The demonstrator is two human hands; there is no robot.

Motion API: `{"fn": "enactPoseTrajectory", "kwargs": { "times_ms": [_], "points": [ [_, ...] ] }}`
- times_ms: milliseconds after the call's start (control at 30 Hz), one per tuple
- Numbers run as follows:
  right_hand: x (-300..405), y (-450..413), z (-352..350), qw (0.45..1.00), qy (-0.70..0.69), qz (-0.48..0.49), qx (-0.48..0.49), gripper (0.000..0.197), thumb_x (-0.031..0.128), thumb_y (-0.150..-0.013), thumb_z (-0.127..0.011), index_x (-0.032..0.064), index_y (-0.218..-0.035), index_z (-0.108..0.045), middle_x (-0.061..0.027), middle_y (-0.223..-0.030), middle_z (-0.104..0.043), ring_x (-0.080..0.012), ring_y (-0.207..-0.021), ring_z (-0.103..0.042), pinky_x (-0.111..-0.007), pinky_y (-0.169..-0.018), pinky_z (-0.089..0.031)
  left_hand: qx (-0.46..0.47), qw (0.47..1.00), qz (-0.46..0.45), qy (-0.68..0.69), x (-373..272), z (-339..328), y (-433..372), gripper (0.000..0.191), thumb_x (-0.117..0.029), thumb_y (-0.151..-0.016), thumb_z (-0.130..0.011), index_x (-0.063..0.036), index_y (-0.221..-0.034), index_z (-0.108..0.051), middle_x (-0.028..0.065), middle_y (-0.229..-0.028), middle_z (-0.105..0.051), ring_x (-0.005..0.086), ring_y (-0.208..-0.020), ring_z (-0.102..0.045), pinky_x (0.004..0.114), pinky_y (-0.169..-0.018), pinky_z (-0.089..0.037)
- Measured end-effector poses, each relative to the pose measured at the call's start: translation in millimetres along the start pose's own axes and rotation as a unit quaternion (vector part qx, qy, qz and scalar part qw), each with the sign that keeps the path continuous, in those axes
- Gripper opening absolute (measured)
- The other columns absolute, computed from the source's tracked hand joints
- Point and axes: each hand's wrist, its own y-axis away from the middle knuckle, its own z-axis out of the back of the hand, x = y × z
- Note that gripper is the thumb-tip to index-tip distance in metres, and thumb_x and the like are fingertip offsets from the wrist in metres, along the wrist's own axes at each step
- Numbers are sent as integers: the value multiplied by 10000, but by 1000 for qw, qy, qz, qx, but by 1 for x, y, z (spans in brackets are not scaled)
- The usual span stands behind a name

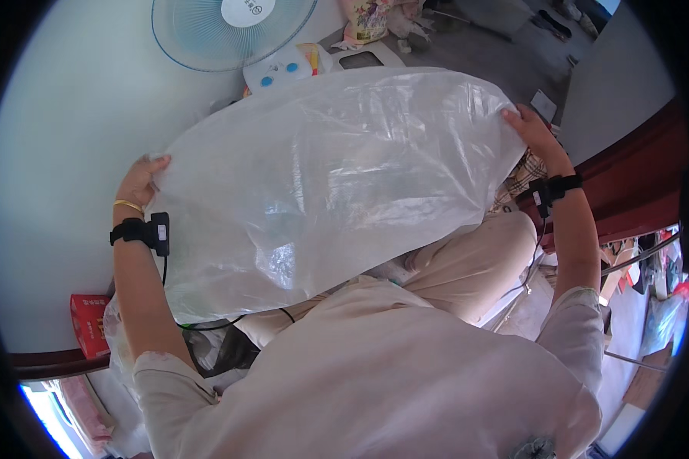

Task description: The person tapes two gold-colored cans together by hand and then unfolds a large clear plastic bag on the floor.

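A large translucent white plastic sheet or bag (333, 178) is stretched out across my lap, creased and shiny in places. My left hand (142, 179) pinches its left edge, thumb on top. At the upper right corner, my right hand (533, 129) grips the plastic between thumb and fingers. Both arms are spread wide, so the plastic hangs fairly taut between them. It covers part of my legs (471, 258) and whatever lies below it.
An electric fan (235, 34) with blue buttons on its base stands beyond the plastic. A red box (91, 324) sits by the wall at left. Dark bags (227, 347) lie near my left elbow, and checked cloth (525, 175) near my right wrist. Black cables run from both wrist devices.
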Motion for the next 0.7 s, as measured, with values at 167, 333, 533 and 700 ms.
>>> {"fn": "enactPoseTrajectory", "kwargs": {
  "times_ms": [167,333,533,700],
  "points": [
    [3,-8,22,993,-89,52,55,787,594,-751,-596,-50,-1180,-452,-101,-1048,-538,-166,-941,-515,-283,-822,-420,-186,980,-51,-42,0,49,-22,950,-390,-691,-741,99,-1339,-248,195,-1251,-460,275,-1137,-454,363,-949,-363],
    [27,9,32,950,-280,82,110,446,425,-803,-636,48,-1021,-542,-18,-906,-562,-117,-844,-538,-271,-786,-448,-317,924,-112,-181,-35,69,-9,969,-579,-661,-682,35,-1330,-343,214,-1227,-482,290,-1121,-476,361,-927,-376],
    [12,-10,43,939,-340,44,14,257,267,-848,-623,57,-979,-553,-10,-884,-595,-110,-800,-565,-266,-739,-469,-412,874,-156,-205,-42,102,-1,740,-535,-734,-640,-12,-1238,-503,140,-1077,-581,197,-942,-545,276,-820,-425],
    [39,-32,79,905,-139,35,-400,485,402,-846,-571,-45,-1032,-548,-104,-1002,-600,-226,-884,-557,-317,-797,-435,-442,846,-255,-155,-91,98,-26,488,-393,-832,-583,-22,-1149,-582,54,-900,-617,106,-769,-547,212,-683,-428]
  ]
}}
